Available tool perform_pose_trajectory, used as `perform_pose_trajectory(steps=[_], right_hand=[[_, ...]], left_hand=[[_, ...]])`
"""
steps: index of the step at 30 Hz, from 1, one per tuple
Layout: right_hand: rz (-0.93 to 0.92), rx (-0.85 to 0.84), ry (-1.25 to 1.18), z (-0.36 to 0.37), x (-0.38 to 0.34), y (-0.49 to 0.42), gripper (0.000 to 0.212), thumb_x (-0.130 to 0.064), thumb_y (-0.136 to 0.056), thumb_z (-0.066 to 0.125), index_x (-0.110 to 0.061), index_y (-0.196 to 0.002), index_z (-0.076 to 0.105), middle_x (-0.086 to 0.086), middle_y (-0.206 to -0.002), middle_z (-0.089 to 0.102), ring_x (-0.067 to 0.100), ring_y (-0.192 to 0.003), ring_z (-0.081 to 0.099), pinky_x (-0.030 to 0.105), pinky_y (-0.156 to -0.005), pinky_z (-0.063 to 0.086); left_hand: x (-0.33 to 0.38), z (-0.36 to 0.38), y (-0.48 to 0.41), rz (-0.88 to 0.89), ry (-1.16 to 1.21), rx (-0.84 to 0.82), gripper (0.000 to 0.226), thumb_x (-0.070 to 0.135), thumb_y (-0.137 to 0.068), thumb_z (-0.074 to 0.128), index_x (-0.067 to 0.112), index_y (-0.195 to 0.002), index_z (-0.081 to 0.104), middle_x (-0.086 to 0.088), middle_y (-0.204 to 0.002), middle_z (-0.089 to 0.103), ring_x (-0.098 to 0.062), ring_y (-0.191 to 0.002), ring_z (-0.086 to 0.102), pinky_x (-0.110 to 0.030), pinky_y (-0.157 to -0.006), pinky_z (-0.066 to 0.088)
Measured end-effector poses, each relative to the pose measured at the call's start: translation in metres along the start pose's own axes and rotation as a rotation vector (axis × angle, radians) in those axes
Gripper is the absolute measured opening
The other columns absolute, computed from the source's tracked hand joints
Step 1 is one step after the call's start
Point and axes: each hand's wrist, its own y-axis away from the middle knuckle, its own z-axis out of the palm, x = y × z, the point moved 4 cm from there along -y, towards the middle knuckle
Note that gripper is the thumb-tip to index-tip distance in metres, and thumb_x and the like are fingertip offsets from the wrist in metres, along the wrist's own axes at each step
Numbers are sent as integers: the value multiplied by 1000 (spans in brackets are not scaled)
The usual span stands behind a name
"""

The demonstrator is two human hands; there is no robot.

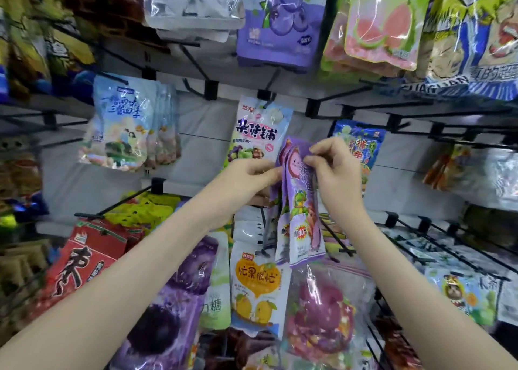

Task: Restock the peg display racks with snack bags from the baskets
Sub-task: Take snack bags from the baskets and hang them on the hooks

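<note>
I hold a small bunch of purple snack bags (301, 210) upright in front of the peg rack. My left hand (249, 177) grips their left edge near the top. My right hand (335, 168) pinches the top corner of the front bag. Just behind them a white and blue fruit snack bag (259, 130) hangs on a black peg (265, 95). No basket is in view.
Hanging bags fill the white peg wall (207, 151): light blue bags (123, 123) on the left, blue bags (361, 142) on the right, purple (283, 22) and pink (381, 25) ones above, mango (258, 285) and red (84, 257) bags below. Bare black pegs (437, 229) jut out at the right.
</note>
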Motion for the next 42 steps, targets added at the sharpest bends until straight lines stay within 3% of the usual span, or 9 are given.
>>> perform_pose_trajectory(steps=[5, 9, 15, 20, 25, 28, 33, 37, 42], right_hand=[[47, -120, 34, 23, -2, -10, 26, 3, -85, 60, -22, -78, 54, -8, -79, 58, -4, -74, 52, 13, -69, 40], [113, -7, 51, 18, 0, -22, 30, -3, -88, 60, -29, -77, 51, -5, -82, 59, -1, -74, 53, 16, -67, 40], [213, 175, 70, -20, 17, -31, 24, 0, -88, 58, -22, -78, 55, -12, -73, 57, -8, -62, 51, 13, -64, 39], [152, 273, 192, -54, 12, -28, 13, -4, -92, 56, -17, -88, 56, -16, -78, 57, -10, -69, 51, 11, -68, 38], [69, 356, 279, -83, 5, -27, 12, -7, -93, 54, -18, -90, 56, -8, -80, 59, -7, -73, 51, 13, -70, 37], [6, 386, 294, -94, 0, -29, 8, -7, -91, 55, -14, -91, 59, -6, -82, 59, -5, -76, 52, 13, -72, 38], [28, 284, 396, -98, 1, -38, 8, -6, -90, 57, -9, -95, 63, -5, -85, 59, 11, -84, 52, 7, -72, 34], [33, 313, 432, -106, 1, -36, 9, -4, -90, 56, -8, -94, 63, -6, -85, 57, 11, -86, 49, 12, -71, 31], [69, 354, 448, -113, 8, -37, 9, -7, -91, 57, -6, -96, 64, -1, -90, 56, 13, -89, 48, 12, -71, 29]], left_hand=[[-5, -30, -8, 118, -194, 197, 54, 51, -73, 51, 0, -85, 65, -28, -77, 63, -17, -64, 47, -40, -70, 51], [-12, -60, -12, 104, -183, 281, 51, 42, -78, 57, -8, -72, 50, -19, -59, 42, -18, -59, 36, -32, -63, 31], [-13, -78, -17, 143, -109, 401, 47, 33, -87, 59, -13, -79, 52, -11, -65, 39, -17, -63, 32, -23, -59, 30], [1, -74, -13, 230, -85, 531, 59, 51, -77, 49, -7, -87, 54, -22, -76, 55, -13, -74, 44, -42, -67, 42], [13, -48, -13, 250, -151, 451, 63, 56, -78, 44, -6, -90, 55, -19, -76, 53, -11, -74, 42, -38, -70, 39], [23, -32, -13, 305, -188, 444, 52, 45, -86, 48, -7, -83, 52, -27, -73, 45, -16, -68, 35, -32, -65, 27], [31, -15, -14, 299, -177, 400, 38, 22, -98, 50, -9, -76, 44, -12, -65, 30, -13, -61, 25, -29, -57, 17], [31, -9, -14, 298, -192, 399, 38, 19, -98, 50, 8, -65, 35, -9, -64, 26, -10, -59, 23, -27, -53, 15], [28, -8, -18, 275, -169, 362, 38, 21, -99, 50, -3, -71, 40, -11, -69, 39, -16, -67, 32, -29, -62, 21]])
